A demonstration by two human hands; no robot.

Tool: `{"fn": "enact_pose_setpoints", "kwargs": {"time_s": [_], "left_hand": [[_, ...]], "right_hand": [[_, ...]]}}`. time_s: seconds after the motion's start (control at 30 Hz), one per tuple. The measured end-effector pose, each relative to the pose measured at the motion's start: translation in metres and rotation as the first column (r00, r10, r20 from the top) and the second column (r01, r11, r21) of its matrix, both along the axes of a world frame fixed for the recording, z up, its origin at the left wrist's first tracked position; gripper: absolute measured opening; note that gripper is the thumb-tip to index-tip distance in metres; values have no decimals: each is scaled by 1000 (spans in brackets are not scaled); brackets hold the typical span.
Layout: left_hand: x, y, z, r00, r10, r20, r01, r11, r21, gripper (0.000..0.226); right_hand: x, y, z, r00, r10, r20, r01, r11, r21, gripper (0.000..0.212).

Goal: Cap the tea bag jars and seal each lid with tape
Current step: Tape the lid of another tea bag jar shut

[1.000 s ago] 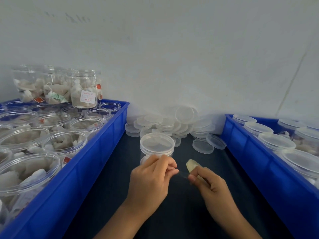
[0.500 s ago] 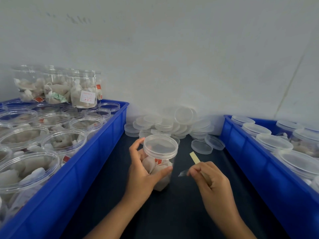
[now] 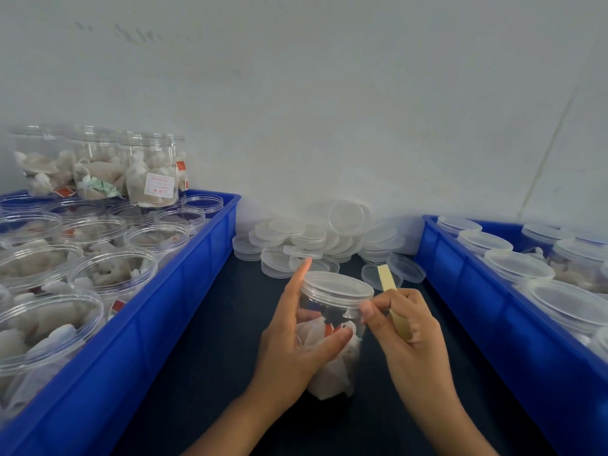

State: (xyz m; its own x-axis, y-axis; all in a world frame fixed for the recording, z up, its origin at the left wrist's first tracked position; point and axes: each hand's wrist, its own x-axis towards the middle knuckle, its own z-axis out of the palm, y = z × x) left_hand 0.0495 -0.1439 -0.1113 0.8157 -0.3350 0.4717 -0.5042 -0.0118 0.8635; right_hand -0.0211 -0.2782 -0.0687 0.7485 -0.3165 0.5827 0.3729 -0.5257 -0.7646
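A clear jar of tea bags with a translucent lid on top is tilted on the dark table, between both hands. My left hand grips its body, thumb across the front and index finger raised beside the lid. My right hand presses a thumb against the jar's rim just under the lid, where a small clear piece of tape is hard to make out. The same hand's curled fingers hold a yellowish strip that sticks up behind the jar.
A blue bin on the left holds several uncapped jars of tea bags, with more jars stacked at its back. A blue bin on the right holds several capped jars. Loose lids lie piled against the wall.
My left hand let go of the tape end, took the jar and tilted it toward my right hand. My right hand moved up and left, and its thumb now touches the jar's rim.
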Motion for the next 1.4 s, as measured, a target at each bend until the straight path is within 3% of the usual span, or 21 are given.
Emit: {"fn": "enact_pose_setpoints", "kwargs": {"time_s": [0.5,0.63,0.83,1.07,1.2,1.33,1.4], "left_hand": [[1,-2,1,997,-60,-41,58,998,-38,73],[0,-2,1,997,-63,-48,61,997,-44,77],[-1,-3,3,997,-48,-61,44,997,-60,69],[-5,-4,9,998,-4,-68,-2,996,-87,47],[-10,-3,10,999,-4,-49,0,997,-74,53],[-11,-5,13,998,5,-58,-8,998,-60,76],[-11,-6,14,998,11,-65,-15,998,-65,71]], "right_hand": [[4,14,-3,1000,-26,13,25,993,116,14],[4,14,-3,1000,-16,1,16,991,133,17],[4,15,-2,998,-63,4,63,996,60,13],[3,17,-3,995,-94,19,95,994,-57,28],[2,14,-3,994,-110,22,111,990,-85,27],[3,15,-6,991,-120,50,125,986,-111,29],[3,15,-7,990,-121,67,129,983,-131,25]]}}
